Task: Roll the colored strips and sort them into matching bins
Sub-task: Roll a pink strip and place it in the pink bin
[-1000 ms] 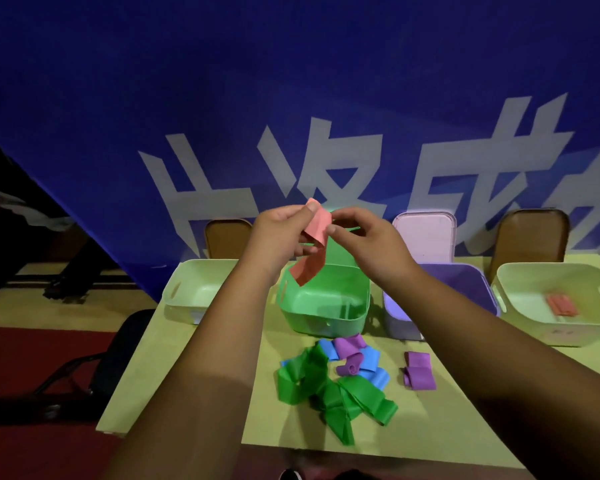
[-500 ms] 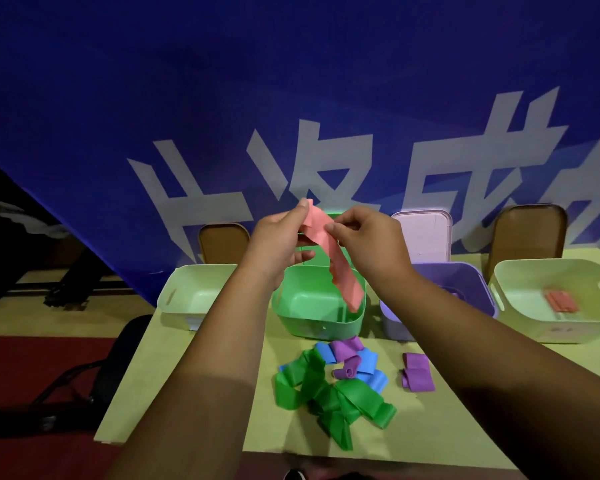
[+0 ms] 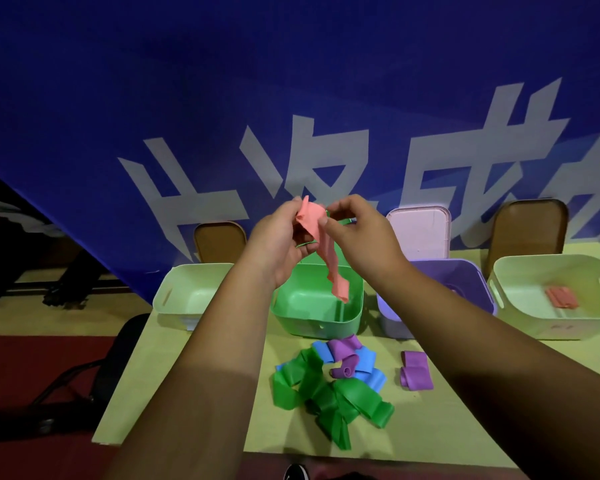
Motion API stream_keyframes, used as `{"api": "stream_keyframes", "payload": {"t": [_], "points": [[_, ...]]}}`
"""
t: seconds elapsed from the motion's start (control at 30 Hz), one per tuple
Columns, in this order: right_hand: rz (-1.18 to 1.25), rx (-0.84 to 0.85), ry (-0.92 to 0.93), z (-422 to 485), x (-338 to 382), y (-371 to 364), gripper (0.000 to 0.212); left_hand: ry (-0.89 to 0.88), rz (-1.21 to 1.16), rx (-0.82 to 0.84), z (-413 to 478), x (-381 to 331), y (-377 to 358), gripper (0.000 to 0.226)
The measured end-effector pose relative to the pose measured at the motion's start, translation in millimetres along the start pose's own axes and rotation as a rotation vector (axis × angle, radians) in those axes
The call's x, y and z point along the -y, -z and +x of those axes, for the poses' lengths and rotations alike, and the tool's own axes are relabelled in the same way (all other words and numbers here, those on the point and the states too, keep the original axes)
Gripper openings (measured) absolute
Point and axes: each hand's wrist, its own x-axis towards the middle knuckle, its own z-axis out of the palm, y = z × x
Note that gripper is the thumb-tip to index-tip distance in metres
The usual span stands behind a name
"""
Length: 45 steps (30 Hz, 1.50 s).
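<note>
While the blue banner (image 3: 222,98) fills the whole background, the yellow-green surface (image 3: 447,431) stretches out below it. Its near edge and left corner are in plain sight, and there's bare room along the right front. Four bins line the far side. The left pale bin (image 3: 187,292) is out by the corner, the green bin (image 3: 312,317) is in the middle with the purple bin (image 3: 465,275) just beside it, and the right pale bin (image 3: 568,320) has red strips (image 3: 561,296) lying flat inside. Behind them a pink lid (image 3: 418,233) stands upright against the banner, between two brown panels (image 3: 219,240).

In front of the green bin sits the loose pile: green strips (image 3: 326,396) tangled nearest, blue strips (image 3: 368,367) behind them, and purple strips (image 3: 417,375) partly on top, with one bunch lying apart to the right. Both forearms reach out over that pile.

Up above the green bin hangs the salmon strip (image 3: 321,237), its top end partly curled and its tail dangling toward the bin's inside. The left hand (image 3: 278,240) has its grip pinched on the curled end, and the right hand (image 3: 361,237) has its grip pinched on the same end from the other side.
</note>
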Motion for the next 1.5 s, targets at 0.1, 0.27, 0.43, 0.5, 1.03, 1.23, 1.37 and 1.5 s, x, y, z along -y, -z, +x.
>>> {"api": "stream_keyframes", "payload": {"t": [0.1,0.27,0.43,0.5,1.03,1.23,1.37,1.5], "points": [[0.045,0.003,-0.021,2.8,-2.1,2.3,0.011,0.017,-0.072,0.091,2.2,1.1,-0.3,0.050],[0.230,0.072,-0.134,6.2,-8.7,5.5,0.019,-0.035,-0.044,0.200,8.0,5.1,5.1,0.030],[0.338,0.168,-0.199,5.1,-12.2,7.6,0.020,-0.118,0.077,0.131,15.2,13.3,3.4,0.026],[0.329,0.187,-0.217,6.3,-15.4,7.7,0.022,-0.132,0.111,0.106,15.1,12.4,0.9,0.024],[0.388,0.237,-0.276,25.3,-15.9,9.9,0.025,-0.238,0.345,0.028,28.1,3.0,-3.6,0.025],[0.351,0.215,-0.255,30.5,-14.7,13.4,0.021,-0.121,0.349,0.031,33.1,6.1,-9.4,0.043],[0.294,0.196,-0.255,34.2,-15.1,18.2,0.020,-0.125,0.368,0.039,35.2,5.4,-15.7,0.042],[0.266,0.189,-0.256,36.9,-14.7,23.7,0.022,-0.121,0.388,0.061,37.2,3.5,-23.3,0.037]]}}
